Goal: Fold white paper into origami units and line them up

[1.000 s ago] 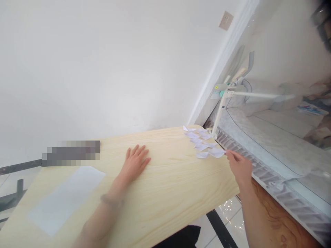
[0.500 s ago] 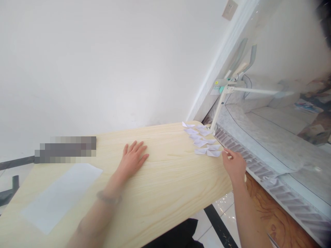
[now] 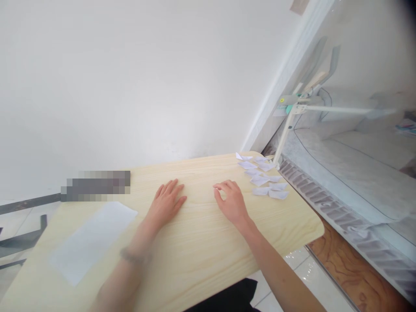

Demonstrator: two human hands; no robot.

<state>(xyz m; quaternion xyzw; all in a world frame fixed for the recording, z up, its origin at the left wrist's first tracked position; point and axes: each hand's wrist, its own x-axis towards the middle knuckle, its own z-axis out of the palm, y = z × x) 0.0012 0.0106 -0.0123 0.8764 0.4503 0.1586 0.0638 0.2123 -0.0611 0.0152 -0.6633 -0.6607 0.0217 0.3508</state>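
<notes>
My left hand (image 3: 168, 200) lies flat on the pale wooden table (image 3: 195, 242), palm down with its fingers spread. To its right, my right hand (image 3: 231, 200) is over the table with curved fingers. A gap shows between its thumb and forefinger, and nothing is in it. Beyond that hand, at the table's right end, several folded white paper pieces (image 3: 259, 180) lie in rows. Left of my left forearm rests a flat white sheet of paper (image 3: 94, 242).
A blurred-out dark object (image 3: 97, 187) lies at the table's back left. The white wall (image 3: 162, 86) runs along the far edge. On the right stand a white metal frame with grey handles (image 3: 284, 136) and a covered sofa (image 3: 364, 173).
My right hand has moved left, away from the folded papers, to the middle of the table. My left hand stays flat in place. The view has shifted slightly.
</notes>
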